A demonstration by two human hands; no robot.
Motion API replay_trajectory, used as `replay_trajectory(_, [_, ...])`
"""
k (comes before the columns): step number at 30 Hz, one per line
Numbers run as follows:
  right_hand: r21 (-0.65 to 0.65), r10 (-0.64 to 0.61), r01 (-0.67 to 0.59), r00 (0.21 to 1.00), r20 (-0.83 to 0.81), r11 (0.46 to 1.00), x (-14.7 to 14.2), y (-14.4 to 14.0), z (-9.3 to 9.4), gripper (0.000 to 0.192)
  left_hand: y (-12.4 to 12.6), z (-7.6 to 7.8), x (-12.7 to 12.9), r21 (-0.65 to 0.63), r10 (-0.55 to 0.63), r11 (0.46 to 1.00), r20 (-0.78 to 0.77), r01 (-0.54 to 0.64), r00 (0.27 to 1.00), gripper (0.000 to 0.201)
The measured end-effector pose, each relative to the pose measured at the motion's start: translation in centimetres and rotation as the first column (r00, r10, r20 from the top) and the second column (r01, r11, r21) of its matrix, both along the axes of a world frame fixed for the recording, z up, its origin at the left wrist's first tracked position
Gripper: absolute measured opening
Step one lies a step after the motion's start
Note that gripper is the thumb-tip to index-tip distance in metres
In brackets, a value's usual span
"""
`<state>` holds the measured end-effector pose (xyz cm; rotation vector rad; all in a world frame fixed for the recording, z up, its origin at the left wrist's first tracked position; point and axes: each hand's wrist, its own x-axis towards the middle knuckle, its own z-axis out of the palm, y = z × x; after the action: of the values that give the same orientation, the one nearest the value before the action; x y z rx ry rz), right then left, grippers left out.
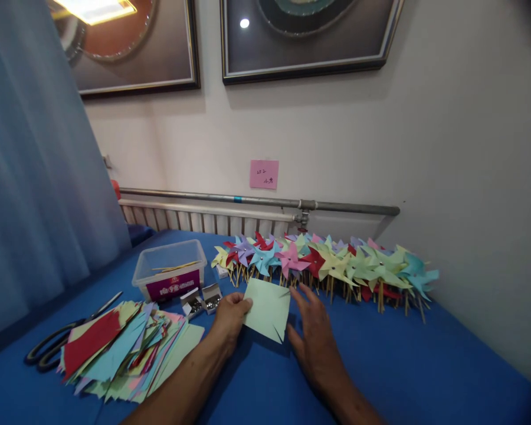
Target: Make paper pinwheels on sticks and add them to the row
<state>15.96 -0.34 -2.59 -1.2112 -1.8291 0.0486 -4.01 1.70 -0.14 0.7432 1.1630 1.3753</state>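
My left hand pinches the left edge of a pale green paper square, thumb on top. Slits run in from the square's right-hand corners. Beside its right edge, my right hand has its fingers apart and curved; whether a fingertip touches the paper I cannot tell. Left of my left forearm lies a pile of coloured paper sheets. Two small open boxes of shiny metal fasteners stand just beyond my left hand. Past both hands, many finished paper pinwheels on thin sticks lie in a long heap.
A clear plastic tub with a purple label holds a few thin sticks. Black-handled scissors lie left of the paper pile. A blue cloth covers the table. Behind it are a radiator, a metal pipe and a blue curtain.
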Motion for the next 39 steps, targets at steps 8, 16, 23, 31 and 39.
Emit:
replay_trajectory(8, [0.141,0.09,-0.116,0.979,0.182,0.983,-0.2,-0.8,1.1,0.035,-1.4,-0.1,0.9,-0.043,-0.188,0.981,0.06,0.191,0.98,0.039])
replay_trajectory(16, [-0.42,0.058,-0.389,0.787,-0.614,0.82,-0.7,-1.4,1.7,0.034,-1.1,1.5,-0.2,0.102,-0.122,0.988,0.053,0.116,0.991,0.056])
replay_trajectory(23, [-0.413,-0.081,-0.566,0.52,-0.851,0.714,-1.3,-0.5,0.3,0.055,-1.7,1.0,1.1,0.176,-0.151,0.971,-0.087,0.164,0.985,0.044])
replay_trajectory(31, [-0.384,-0.119,-0.628,0.422,-0.899,0.676,-2.1,-1.0,0.0,0.054,-1.2,0.1,1.3,0.167,-0.045,0.983,-0.175,0.075,0.984,0.032])
replay_trajectory(39, [-0.382,-0.163,-0.635,0.377,-0.912,0.672,-2.4,-1.3,0.1,0.052,-1.4,-0.2,1.5,0.205,-0.002,0.978,-0.213,0.046,0.977,0.026])
